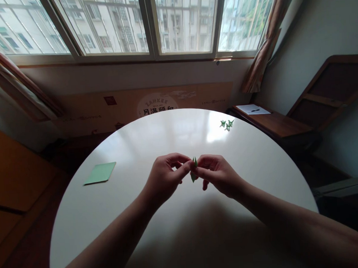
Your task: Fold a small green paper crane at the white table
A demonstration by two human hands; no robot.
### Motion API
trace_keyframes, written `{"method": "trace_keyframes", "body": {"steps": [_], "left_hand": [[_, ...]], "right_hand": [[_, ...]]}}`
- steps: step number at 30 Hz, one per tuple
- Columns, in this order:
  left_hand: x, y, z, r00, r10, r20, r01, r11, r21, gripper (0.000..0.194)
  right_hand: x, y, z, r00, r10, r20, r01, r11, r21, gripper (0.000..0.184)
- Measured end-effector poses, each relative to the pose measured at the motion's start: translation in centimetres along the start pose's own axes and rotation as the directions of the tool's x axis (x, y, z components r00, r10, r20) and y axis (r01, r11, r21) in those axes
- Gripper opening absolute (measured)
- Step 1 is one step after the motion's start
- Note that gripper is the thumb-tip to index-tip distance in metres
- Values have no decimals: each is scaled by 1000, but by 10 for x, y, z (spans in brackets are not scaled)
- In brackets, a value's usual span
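A small, pointed green piece, apparently of folded paper [193, 177], is pinched narrowly by the fingertips of the left hand [168, 174] and the right hand [219, 172], above the round, glossy white table [131, 146]. A folding or shaping step is judged to be in hand; light, even finger pressure is called for next, so that the points are not crushed.

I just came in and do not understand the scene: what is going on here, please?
A person's left hand and right hand hold a small green piece, apparently folded paper, between them over a round white table. A flat green stack, likely paper, lies on the table's left side, and a few small green shapes lie near its far right edge.
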State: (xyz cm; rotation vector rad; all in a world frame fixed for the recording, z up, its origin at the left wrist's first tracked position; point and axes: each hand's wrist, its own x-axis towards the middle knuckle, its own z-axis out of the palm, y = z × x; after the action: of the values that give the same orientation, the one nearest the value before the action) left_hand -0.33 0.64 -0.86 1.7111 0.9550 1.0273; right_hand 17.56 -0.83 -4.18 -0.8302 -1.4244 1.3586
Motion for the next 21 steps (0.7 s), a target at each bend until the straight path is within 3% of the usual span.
{"method": "trace_keyframes", "body": {"steps": [16, 21], "left_hand": [[0, -4, 0, 999, -43, 7, 43, 997, -66, 11], [0, -5, 2, 997, -68, 24, 71, 983, -166, 10]], "right_hand": [[-2, -4, 2, 999, 44, 13, -44, 999, -15, 10], [-2, -4, 2, 997, 63, 44, -62, 998, -16, 10]]}}
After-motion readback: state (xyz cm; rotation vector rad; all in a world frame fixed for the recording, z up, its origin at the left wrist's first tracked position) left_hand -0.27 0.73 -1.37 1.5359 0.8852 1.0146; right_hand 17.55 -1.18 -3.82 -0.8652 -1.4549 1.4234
